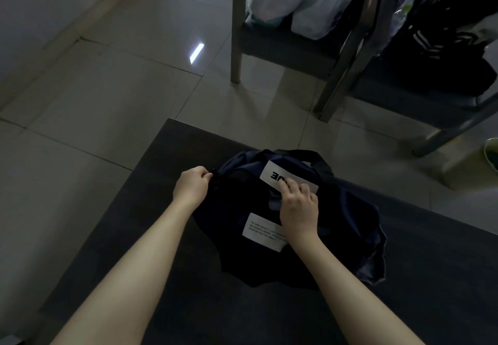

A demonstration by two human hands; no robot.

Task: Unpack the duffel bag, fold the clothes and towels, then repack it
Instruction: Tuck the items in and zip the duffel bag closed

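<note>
Navy duffel bag [336, 223] lies on the dark table [256, 317], its long axis running far left to near right. My left hand [191, 185] pinches its left end. My right hand [297, 210] half-covers a white label [277, 176]; I cannot tell its grip.

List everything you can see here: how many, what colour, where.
duffel bag: one, navy, on the table
labels: two, white, on the bag's top
table: one, dark grey, under the bag
chairs: two, dark seats, beyond the table, right
plastic bags: several, white, on the left chair
jacket: one, black with white stripes, on the right chair
floor: pale tiles
left hand: pinches the bag's left end
right hand: on the bag's top, by the upper label
</note>
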